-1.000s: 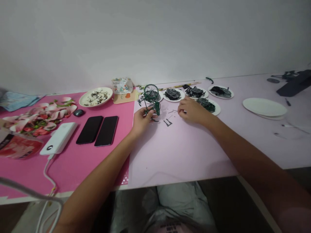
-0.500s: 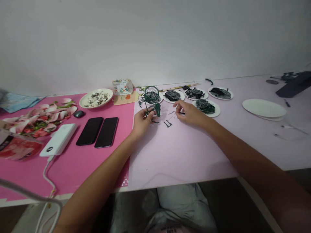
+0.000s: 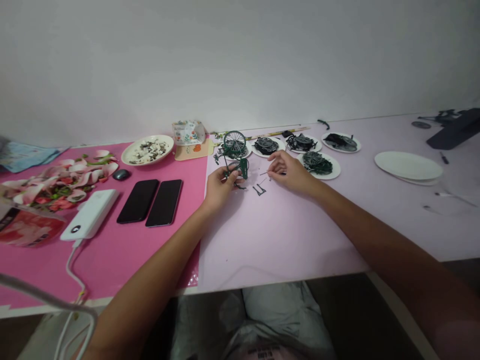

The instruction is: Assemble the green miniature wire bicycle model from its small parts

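My left hand (image 3: 218, 189) is closed around a dark green model bicycle (image 3: 244, 167), held just above the table with a spoked wheel (image 3: 234, 143) sticking up. To its right, my right hand (image 3: 291, 173) hovers low over the table, thumb and fingertips brought together. Whatever may be between those fingertips is too small to make out. A small dark U-shaped part (image 3: 259, 190) lies between the hands. Close to the right fingertips are thin dark pieces (image 3: 264, 173).
Behind the hands stand several small white plates (image 3: 339, 172) of dark model parts. White oval plates (image 3: 408, 165) and a dark box (image 3: 455, 131) are at the right. On the pink left side lie two phones (image 3: 164, 202), a white power bank (image 3: 90, 215), petals (image 3: 71, 180) and a bowl (image 3: 127, 156).
The fingers of my right hand have shifted, and the dark thin thing seen at them before no longer shows. My left hand keeps the model bicycle in the same place.
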Available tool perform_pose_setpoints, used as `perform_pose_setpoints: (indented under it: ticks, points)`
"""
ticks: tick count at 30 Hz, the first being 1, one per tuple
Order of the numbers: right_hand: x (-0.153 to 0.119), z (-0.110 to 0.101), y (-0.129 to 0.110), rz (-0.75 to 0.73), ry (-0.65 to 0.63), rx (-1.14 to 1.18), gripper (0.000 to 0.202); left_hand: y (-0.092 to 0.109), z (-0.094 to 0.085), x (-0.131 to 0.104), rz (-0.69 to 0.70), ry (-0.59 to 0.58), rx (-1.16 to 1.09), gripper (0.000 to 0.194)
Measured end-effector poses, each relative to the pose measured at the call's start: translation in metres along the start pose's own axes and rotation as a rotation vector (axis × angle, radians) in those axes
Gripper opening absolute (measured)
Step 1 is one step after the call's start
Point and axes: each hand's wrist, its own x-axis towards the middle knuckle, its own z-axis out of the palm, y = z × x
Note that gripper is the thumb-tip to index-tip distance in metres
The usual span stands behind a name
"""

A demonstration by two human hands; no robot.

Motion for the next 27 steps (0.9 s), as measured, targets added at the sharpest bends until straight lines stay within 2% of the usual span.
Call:
perform_pose_setpoints:
  ticks: [5,16,23,27]
  points:
    - [0.000,-0.006,-0.005,0.010,0.027,-0.027,0.040,-0.001,0.000,0.000,0.002,0.001,-0.002,0.030]
    - [-0.004,-0.003,-0.010,0.052,-0.046,0.016,0.032,-0.001,0.001,0.000,-0.006,-0.004,-0.016,0.032]
    - [0.001,0.000,0.001,-0.014,0.071,0.040,0.038,-0.002,0.004,0.000,-0.034,0.023,-0.047,0.022]
    - [0.000,0.006,-0.002,-0.084,0.096,0.043,0.037,-0.001,0.007,-0.002,-0.048,0.040,-0.102,0.023]
